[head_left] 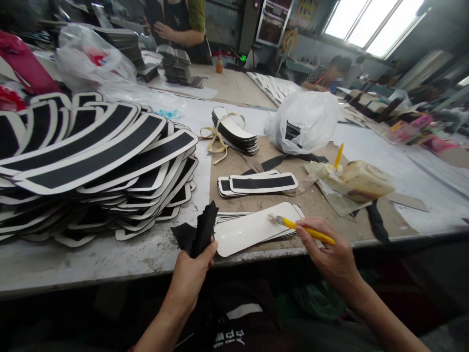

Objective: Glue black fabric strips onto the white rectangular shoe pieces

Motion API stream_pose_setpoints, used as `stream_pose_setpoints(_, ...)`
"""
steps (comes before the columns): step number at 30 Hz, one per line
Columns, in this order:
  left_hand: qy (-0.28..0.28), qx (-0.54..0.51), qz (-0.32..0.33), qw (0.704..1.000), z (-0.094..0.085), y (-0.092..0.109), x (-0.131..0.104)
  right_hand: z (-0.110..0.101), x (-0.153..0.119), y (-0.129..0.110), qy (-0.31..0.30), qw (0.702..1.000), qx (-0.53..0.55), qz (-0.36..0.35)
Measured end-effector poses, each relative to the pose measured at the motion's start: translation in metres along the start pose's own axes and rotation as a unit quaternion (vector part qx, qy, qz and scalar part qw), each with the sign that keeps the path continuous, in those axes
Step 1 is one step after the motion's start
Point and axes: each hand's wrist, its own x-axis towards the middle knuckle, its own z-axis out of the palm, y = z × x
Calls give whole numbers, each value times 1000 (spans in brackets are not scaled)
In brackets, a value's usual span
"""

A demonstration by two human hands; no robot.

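My right hand grips a yellow-handled brush, its bristles touching the top white strip-shaped panel. A glossy wet streak runs along that panel, which lies on a small stack of similar ones. In my left hand is a bundle of black strips, held upright by the panel's left end; the thumb touches the panel's edge. Just beyond lie a few white panels with a black strip on each face.
A large pile of black-and-white panels covers the left. Farther back are a tied panel stack, a plastic bag and a glue-stained container with a yellow stick. A person stands across the table.
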Motion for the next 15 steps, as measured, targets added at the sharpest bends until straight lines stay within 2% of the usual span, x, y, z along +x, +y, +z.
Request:
stream_pose_setpoints(4,2,0,8,1000,0,-1,0,-12,2,22,18,997,-70,-30)
stream_pose_setpoints(7,0,5,11,1000,0,-2,-1,-19,3,27,8,993,-104,-52)
stream_pose_setpoints(12,-5,5,15,1000,-1,-2,0,-26,3,15,23,988,-126,-83)
stream_pose_setpoints(15,-14,-8,32,999,-3,-1,0,-32,4,2,59,989,-121,-63)
